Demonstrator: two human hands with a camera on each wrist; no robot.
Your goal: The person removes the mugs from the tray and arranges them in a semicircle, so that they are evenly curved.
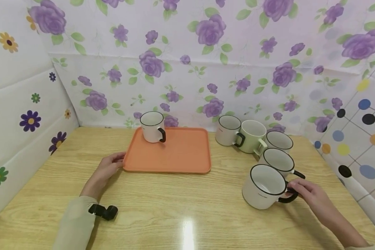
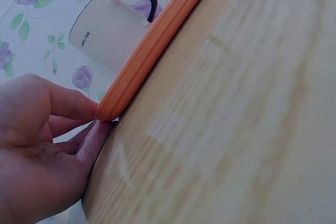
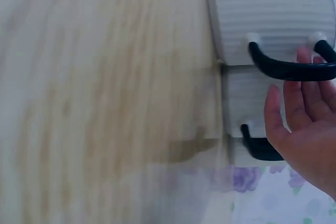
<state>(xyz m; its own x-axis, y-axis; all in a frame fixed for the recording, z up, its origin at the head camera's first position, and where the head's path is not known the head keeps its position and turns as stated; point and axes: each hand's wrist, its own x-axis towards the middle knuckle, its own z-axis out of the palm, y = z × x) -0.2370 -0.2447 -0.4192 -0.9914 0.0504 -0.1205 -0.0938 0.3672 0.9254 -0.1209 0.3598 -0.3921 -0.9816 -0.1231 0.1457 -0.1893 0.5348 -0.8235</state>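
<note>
At the front left corner of the orange tray [image 1: 181,152], my left hand [image 1: 107,168] pinches the rim between thumb and fingers, as the left wrist view shows. On the tray's back left part stands a white mug [image 1: 151,130] with a black rim and black handle. My right hand [image 1: 310,196] is at the black handle [image 3: 289,71] of the nearest white mug [image 1: 262,189]. Its fingers reach behind the handle, loosely bent, while the thumb [image 3: 273,108] stands apart from it. That mug stands upright close before another white mug [image 1: 278,159].
Behind them, near the flowered back cloth [image 1: 187,66], are a pale green mug [image 1: 253,135], a white mug [image 1: 228,130] left of it and another white mug [image 1: 279,140] at right. All stand on the wood-grain table [image 1: 162,208].
</note>
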